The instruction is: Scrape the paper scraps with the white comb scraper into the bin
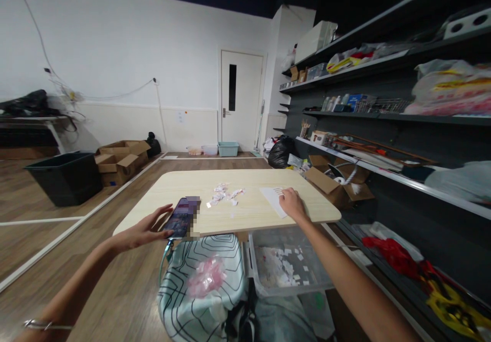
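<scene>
My left hand (151, 225) is at the near left edge of the table, its fingers and thumb on the left side of a smartphone (179, 219) with a lit screen. A cable runs from the phone's lower end. Over on the right, my right hand (293, 204) is closed, its fingertips on a white sheet of paper (273, 199) that lies on the table. Dark marks show along the sheet's upper part. Between the hands lies a loose heap of small white paper pieces (222, 194).
Below the pale table (249, 176) stand a cloth-lined basket with pink plastic bags (208, 276) and a clear bin (264, 287) holding paper scraps. Shelves (360, 155) and an open carton (326, 186) line the right. A black bin (69, 181) stands left.
</scene>
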Demonstrator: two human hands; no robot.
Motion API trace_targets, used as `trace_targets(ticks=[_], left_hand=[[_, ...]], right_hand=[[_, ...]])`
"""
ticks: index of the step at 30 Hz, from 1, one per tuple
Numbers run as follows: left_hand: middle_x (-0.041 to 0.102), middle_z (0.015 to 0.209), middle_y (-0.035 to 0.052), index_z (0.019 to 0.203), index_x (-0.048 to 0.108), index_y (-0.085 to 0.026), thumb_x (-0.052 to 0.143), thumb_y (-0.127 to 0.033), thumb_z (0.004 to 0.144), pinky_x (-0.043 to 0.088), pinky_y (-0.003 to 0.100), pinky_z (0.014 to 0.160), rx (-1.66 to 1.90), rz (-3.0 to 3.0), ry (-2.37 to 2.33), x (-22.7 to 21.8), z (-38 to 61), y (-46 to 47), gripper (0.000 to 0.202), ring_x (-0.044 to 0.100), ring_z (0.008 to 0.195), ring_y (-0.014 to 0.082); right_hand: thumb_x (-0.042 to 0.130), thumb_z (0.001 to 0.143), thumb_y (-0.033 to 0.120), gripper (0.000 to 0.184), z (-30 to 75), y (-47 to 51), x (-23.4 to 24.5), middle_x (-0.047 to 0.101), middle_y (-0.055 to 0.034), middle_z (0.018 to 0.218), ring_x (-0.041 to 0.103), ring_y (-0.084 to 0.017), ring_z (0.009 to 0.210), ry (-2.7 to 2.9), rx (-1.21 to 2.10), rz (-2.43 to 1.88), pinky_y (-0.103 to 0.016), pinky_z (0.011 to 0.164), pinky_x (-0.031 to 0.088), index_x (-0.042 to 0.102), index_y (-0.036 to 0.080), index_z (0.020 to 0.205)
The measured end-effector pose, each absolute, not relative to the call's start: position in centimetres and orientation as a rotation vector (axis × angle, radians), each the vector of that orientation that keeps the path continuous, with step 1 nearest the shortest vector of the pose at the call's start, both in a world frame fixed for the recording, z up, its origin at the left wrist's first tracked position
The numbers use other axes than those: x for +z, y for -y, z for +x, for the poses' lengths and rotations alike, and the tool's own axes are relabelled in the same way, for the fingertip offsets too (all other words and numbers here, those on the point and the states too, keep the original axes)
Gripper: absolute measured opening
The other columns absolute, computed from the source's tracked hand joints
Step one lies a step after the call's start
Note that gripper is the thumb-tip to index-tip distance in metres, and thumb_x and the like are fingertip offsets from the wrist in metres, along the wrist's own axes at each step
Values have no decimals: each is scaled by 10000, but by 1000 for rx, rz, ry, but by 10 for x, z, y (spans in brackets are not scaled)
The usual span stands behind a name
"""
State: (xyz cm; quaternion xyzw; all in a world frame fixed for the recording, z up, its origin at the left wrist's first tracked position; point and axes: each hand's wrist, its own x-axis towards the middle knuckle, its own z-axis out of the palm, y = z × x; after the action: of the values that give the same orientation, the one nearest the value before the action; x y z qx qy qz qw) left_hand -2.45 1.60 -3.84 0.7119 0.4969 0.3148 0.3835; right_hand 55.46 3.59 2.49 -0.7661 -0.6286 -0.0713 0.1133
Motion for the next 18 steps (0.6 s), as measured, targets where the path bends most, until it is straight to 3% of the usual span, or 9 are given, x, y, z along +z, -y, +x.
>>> trace_targets(ticks=[4,7,12,18], left_hand=[[558,1956,172,1800,612,-315,837,-1014,885,464,571,1499,799,1946,-1332,-35,-24,-5,1174,527,1824,443],[595,1921,183,1751,702,-286,722,-964,1009,443,601,1513,827,2234,-1427,-37,-20,-4,1005,577,1784,453],[631,1889,173,1773,696,-337,771,-907,999,559,621,1424,748,2524,-1504,-49,-16,-8,965,668,1693,465],[611,1903,171,1749,731,-341,766,-902,997,527,632,1447,653,2534,-1554,-49,-15,-10,938,655,1705,465]], right_hand=[[844,1185,452,415,555,-37,24,783,-147,1609,801,-330,1384,1839,-203,-2241,-581,1172,710,797,229,1532],[844,1184,454,418,555,-37,23,781,-148,1614,798,-332,1390,1836,-200,-2240,-585,1177,707,797,229,1534],[842,1186,453,414,556,-38,22,782,-146,1610,801,-329,1382,1836,-201,-2242,-580,1170,710,797,231,1532],[845,1185,452,416,556,-40,22,787,-144,1597,806,-326,1368,1833,-205,-2251,-574,1156,717,796,227,1531]])
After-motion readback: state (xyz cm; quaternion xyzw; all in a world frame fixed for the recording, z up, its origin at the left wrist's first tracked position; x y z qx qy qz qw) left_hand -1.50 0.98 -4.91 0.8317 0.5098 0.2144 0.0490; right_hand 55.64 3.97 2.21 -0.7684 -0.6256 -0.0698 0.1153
